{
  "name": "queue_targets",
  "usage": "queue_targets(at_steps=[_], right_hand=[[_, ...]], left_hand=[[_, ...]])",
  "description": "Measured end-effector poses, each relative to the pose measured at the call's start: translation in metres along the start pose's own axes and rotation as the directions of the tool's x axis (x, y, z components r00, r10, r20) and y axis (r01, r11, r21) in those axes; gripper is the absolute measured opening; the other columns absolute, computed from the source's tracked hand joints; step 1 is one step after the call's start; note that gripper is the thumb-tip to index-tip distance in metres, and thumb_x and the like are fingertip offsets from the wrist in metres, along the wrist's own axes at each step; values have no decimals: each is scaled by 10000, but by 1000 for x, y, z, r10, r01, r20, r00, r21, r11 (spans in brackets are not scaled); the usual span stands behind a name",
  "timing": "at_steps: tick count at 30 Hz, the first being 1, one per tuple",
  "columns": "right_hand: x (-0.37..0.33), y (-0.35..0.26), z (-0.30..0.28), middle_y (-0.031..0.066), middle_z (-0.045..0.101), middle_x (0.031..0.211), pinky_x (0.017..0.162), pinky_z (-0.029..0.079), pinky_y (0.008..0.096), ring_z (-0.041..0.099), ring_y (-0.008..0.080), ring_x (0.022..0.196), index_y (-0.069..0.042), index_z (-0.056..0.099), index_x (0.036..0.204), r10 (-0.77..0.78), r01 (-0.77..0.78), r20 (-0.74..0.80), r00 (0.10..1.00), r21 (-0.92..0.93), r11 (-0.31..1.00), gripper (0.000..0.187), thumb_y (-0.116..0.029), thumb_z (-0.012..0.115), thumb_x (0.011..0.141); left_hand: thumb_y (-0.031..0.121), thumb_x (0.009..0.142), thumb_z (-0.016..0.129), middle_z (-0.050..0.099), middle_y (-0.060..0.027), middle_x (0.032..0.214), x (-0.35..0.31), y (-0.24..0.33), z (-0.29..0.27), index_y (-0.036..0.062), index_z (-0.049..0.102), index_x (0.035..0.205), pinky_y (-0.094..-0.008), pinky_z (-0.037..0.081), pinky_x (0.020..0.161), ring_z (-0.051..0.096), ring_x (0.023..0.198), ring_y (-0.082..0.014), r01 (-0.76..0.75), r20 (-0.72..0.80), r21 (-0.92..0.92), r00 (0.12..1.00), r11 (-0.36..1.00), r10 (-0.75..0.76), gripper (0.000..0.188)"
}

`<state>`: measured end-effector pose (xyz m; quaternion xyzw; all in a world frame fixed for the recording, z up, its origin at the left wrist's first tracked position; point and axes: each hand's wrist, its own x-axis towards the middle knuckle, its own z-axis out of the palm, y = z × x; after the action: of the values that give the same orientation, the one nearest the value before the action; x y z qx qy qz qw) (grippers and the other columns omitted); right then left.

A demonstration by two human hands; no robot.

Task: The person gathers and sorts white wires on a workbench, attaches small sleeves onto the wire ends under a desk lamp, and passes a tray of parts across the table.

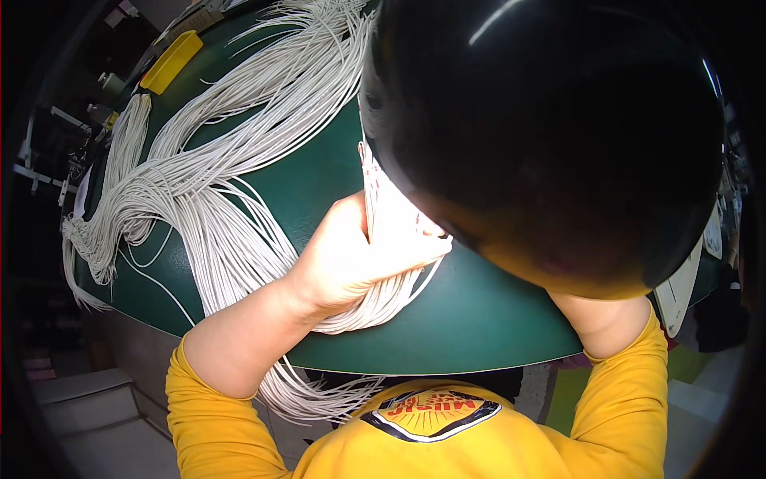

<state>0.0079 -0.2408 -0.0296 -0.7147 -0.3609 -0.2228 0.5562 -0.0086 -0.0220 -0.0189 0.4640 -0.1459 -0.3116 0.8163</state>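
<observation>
My left hand (pixel 339 259) is closed around a looped bundle of thin white wires (pixel 375 307) over the near part of the green table. The thumb side lies across the bundle, and strong light washes out detail there. Some wire ends with reddish tips (pixel 364 156) stick up past the hand. A large, glossy black dome (pixel 550 120) blocks much of the right side. My right forearm (pixel 602 319) runs up behind this dome, which hides the right hand and its fingers.
Long heaps of white wires (pixel 239 152) spread over the left of the green table (pixel 447 319). More wire ends (pixel 311 395) hang past its near edge. A yellow tray (pixel 171 62) lies at the far left. Pale flat pieces (pixel 681 291) sit at the right edge.
</observation>
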Motion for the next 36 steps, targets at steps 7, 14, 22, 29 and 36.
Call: queue_targets(at_steps=[7,14,22,29,36], right_hand=[[0,0,-1,103,543,1018,819,412,306,516,204,923,-1,533,1010,-13,13,-9,1000,-13,1000,299,-25,594,719],[0,7,3,104,543,1018,821,412,308,516,205,926,1,531,1011,-18,18,-15,1000,2,1000,306,-22,598,714],[2,7,4,104,542,1019,823,411,309,515,207,929,3,529,1012,-24,24,0,1000,-3,1000,313,-19,602,709],[4,9,1,104,542,1020,824,410,310,514,209,932,4,527,1013,-21,21,21,1000,-8,1000,320,-17,606,704],[3,5,-1,105,541,1021,826,409,312,513,210,935,6,526,1014,-19,19,36,999,-19,1000,327,-14,610,699]], left_hand=[[-21,711,605,529,-38,776,-1,-2,2,2,505,868,-202,430,642,524,708,-89,7,-50,50,999,999,-4,187],[-12,701,621,527,-42,749,-3,6,5,9,512,831,-201,434,612,526,670,-91,-23,-39,0,999,1000,23,171],[-1,698,627,540,-39,772,-1,9,10,-5,526,865,-202,439,658,538,710,-96,81,-59,80,995,994,-76,195],[17,715,613,551,-40,795,-1,12,8,-8,524,901,-215,441,697,543,740,-105,119,-109,-17,987,993,-120,207],[6,711,616,551,-37,796,1,8,0,-1,524,901,-204,434,679,538,735,-94,107,16,-25,994,994,-106,211]])
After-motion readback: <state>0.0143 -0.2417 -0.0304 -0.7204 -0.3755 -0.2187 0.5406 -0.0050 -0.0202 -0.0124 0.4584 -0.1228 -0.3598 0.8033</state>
